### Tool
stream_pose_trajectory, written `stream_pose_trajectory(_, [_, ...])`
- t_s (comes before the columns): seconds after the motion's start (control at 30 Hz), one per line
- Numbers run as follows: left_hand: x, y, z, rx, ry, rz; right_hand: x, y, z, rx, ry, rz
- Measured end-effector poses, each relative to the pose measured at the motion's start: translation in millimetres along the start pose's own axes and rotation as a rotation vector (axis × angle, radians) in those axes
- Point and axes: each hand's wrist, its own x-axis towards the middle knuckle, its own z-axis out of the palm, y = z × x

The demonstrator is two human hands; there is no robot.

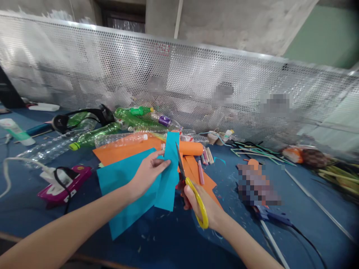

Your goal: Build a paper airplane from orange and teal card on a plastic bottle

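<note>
A long blue paper strip (168, 183) is pinched between the thumb and fingers of my left hand (148, 172), held upright above the table. In my right hand (200, 203) is a pair of scissors (202, 213) with yellow handles. Their dark blades point up and lie beside the strip's right edge; whether they touch it I cannot tell. A larger sheet of blue paper (120, 198) lies under my left hand. Beneath and behind it is orange paper (109, 151), and more orange pieces (193, 172) lie behind the scissors.
Green and clear plastic bottles (98, 135) pile up at the back left. A purple power strip (67, 183) with a cord sits at left. Right of the papers are markers (201, 172), a blue glue gun (269, 216) and thin straws (260, 151). A perforated metal panel (190, 86) closes off the back.
</note>
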Motion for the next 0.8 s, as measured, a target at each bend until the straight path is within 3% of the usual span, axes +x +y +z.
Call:
stream_pose_trajectory(0.47, [-0.5,-0.7,-0.5,0.014,-0.003,-0.014,3.3,8.1,7.1,-0.012,0.064,0.032])
stream_pose_trajectory(0.8, [3.0,-2.1,-4.4,0.050,0.012,-0.044,3.7,4.7,-1.6,-0.057,0.047,0.059])
